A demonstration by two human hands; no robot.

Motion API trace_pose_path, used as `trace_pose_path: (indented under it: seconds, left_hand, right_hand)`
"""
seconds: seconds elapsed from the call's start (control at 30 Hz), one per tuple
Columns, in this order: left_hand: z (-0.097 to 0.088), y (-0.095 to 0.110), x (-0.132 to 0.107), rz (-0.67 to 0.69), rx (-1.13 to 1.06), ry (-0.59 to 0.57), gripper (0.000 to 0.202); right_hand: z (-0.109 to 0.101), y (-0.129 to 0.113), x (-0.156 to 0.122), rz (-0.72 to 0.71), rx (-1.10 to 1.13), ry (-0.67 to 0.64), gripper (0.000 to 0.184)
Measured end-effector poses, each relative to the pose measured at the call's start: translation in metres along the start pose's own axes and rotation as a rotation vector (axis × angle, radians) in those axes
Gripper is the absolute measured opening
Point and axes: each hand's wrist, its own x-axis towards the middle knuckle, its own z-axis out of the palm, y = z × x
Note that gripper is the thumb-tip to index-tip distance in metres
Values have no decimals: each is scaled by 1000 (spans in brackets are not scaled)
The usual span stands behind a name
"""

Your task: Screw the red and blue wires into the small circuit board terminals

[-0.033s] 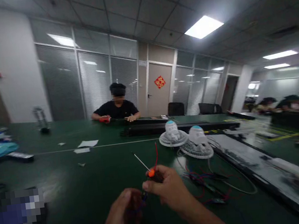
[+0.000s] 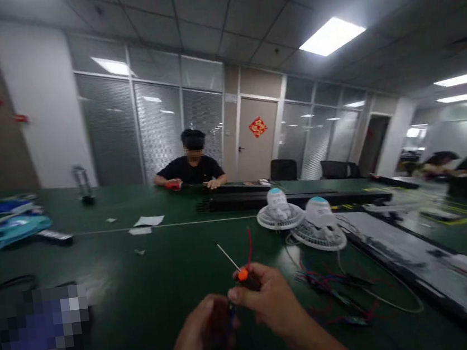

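My right hand is closed around a screwdriver with an orange and dark handle. Its thin metal shaft points up and to the left, away from me. A red wire rises from the same hand. To the left, my left hand is curled, its fingertips in shadow close to the right thumb. Between the two hands is a small dark, bluish piece, too blurred to name, which the left fingers seem to hold. Both hands are above the green table.
Two white fan-like units stand ahead to the right, near tangled wires with small boards. A long panel lies at right. Black bars lie before a person across the table. Paper scraps and blue bags are leftward.
The view has turned slightly left, so the scene sits further right in the picture. Both hands keep nearly the same pose, with the screwdriver still in the right.
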Motion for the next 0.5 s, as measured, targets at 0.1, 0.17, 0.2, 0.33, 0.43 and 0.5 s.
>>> trace_pose_path:
  seconds: [0.1,0.17,0.2,0.33,0.43,0.5]
  left_hand:
    - [2,-4,4,-3,-5,23,41]
    - [1,-4,6,-132,44,20,44]
    - [1,-4,6,-201,56,14,49]
    - [-3,-10,4,-261,63,63,45]
    - [-7,-16,6,-285,9,-8,47]
    - [-10,-16,9,-244,-62,40,48]
  right_hand:
    - [12,18,11,-26,33,-65,22]
    - [14,31,15,-51,73,-56,32]
    - [14,36,16,-60,90,-45,38]
    - [9,48,10,-34,125,-35,50]
    - [3,47,-1,6,140,-14,50]
    - [-1,47,-8,0,150,65,43]
